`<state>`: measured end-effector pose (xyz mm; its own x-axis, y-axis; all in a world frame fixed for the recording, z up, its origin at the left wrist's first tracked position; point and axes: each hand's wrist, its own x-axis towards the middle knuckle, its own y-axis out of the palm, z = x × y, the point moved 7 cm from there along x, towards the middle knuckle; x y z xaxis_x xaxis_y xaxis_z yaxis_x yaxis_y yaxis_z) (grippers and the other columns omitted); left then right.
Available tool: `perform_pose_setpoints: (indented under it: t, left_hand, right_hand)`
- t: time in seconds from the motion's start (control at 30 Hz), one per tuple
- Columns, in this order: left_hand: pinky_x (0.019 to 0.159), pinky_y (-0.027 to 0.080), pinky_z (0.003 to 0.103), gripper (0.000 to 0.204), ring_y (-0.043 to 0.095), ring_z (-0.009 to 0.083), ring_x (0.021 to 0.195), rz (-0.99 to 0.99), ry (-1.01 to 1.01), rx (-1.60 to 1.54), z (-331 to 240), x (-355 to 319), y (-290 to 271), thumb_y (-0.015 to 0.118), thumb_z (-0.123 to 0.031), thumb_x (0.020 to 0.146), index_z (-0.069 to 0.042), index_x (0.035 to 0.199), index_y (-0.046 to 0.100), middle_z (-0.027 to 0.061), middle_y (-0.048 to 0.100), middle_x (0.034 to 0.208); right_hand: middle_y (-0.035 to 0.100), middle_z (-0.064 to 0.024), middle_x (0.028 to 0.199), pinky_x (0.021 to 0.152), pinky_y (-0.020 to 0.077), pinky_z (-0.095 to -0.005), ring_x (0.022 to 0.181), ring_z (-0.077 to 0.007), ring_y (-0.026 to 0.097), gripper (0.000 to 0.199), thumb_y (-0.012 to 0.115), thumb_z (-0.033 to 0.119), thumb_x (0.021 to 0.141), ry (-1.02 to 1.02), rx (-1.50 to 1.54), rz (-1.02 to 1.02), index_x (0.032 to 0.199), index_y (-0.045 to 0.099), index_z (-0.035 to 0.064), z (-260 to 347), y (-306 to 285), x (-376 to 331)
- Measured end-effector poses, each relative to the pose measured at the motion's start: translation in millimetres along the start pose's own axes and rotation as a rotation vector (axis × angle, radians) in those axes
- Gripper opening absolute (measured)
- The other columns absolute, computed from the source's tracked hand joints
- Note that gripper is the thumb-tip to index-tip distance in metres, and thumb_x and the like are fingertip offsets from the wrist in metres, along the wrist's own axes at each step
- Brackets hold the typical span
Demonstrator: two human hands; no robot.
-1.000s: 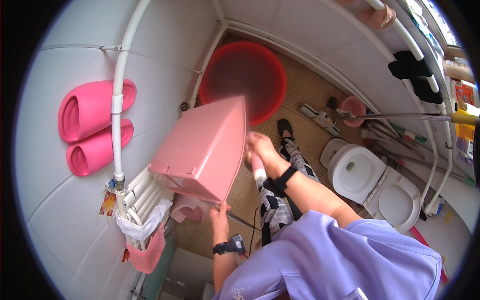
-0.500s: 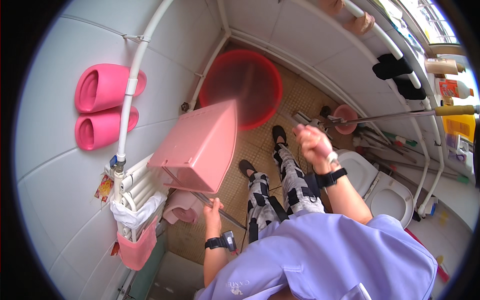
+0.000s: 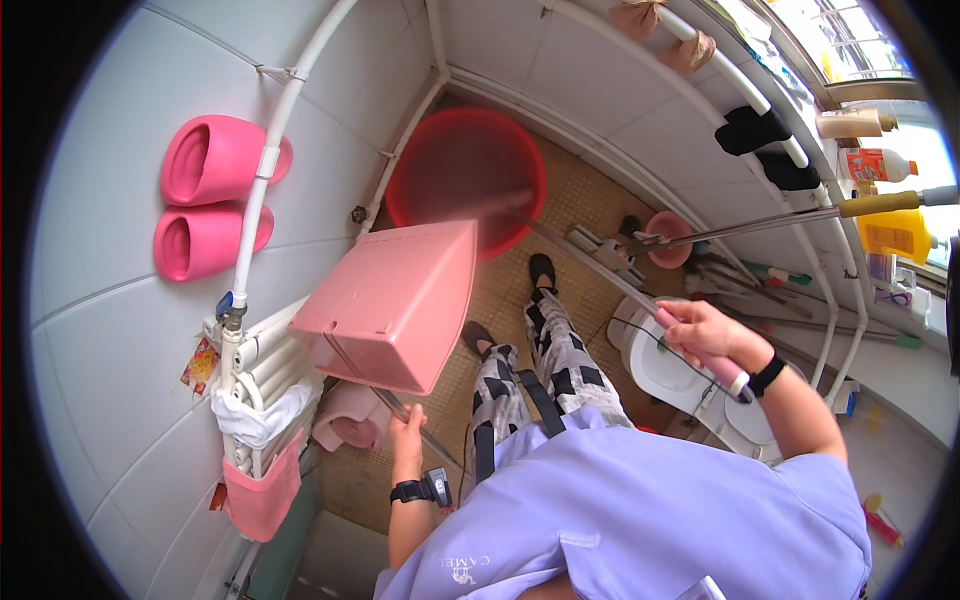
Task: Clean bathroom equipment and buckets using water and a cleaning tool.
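My left hand (image 3: 405, 438) is wrapped round the metal pole of a pink long-handled dustpan (image 3: 385, 300), which is lifted off the floor with its scoop tilted up at left centre. My right hand (image 3: 708, 335) grips the pink handle of a broom (image 3: 595, 262). The broom's grey pole slants down to the far left, and its pinkish head is blurred, over or at the rim of a large red basin (image 3: 395, 180). The dustpan's far edge overlaps the basin in view. I cannot tell whether broom and basin touch.
Pink slippers (image 3: 205, 160) hang on the left wall beside a white pipe (image 3: 265, 165). Below are a folded white rack (image 3: 265, 360) and a pink bin-like container (image 3: 350, 425). At right are a toilet (image 3: 655, 365), a small pink basin (image 3: 668, 240), a mop pole (image 3: 770, 220) and shelved bottles.
My right hand has moved right and toward me with the broom, whose pole now shows clearly. The dustpan stays in my left hand, barely shifted. The whole view has shifted slightly.
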<state>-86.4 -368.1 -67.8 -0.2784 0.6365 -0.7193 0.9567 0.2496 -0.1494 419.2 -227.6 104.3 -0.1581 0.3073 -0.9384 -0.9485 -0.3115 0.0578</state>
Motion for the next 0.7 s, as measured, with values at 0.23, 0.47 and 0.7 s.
perform_pose_setpoints:
  t: [0.23,0.47,0.7]
  left_hand:
    - [0.065,0.043,0.025,0.014,0.053,0.0101,0.067,-0.05,-0.033,0.081,-6,-22,4,0.062,-0.014,0.089,-0.004,0.084,0.054,0.0016,0.056,0.072]
    - [0.067,0.044,0.026,0.018,0.054,0.0103,0.069,-0.108,-0.071,0.082,0,-35,18,0.064,-0.019,0.089,-0.003,0.084,0.056,0.0023,0.059,0.074]
    - [0.066,0.043,0.026,0.014,0.052,0.0107,0.067,-0.135,-0.105,0.105,-7,-43,38,0.058,-0.012,0.091,-0.006,0.079,0.053,0.0019,0.056,0.071]
  right_hand:
    - [0.053,-0.0036,0.067,0.04,0.0433,-0.0271,0.046,-0.0112,0.051,0.033,0.059,0.012,0.084,0.047,-0.212,-0.026,0.113,0.053,-0.0019,28,-31,79]
    - [0.054,-0.0042,0.066,0.041,0.0434,-0.0289,0.044,-0.0136,0.05,0.036,0.06,0.015,0.086,0.024,-0.017,-0.089,0.116,0.054,-0.0022,-3,14,173]
    - [0.058,-0.0079,0.072,0.043,0.0451,-0.0301,0.045,-0.0167,0.052,0.032,0.058,0.01,0.084,-0.079,0.264,-0.139,0.112,0.054,-0.0058,-20,105,252]
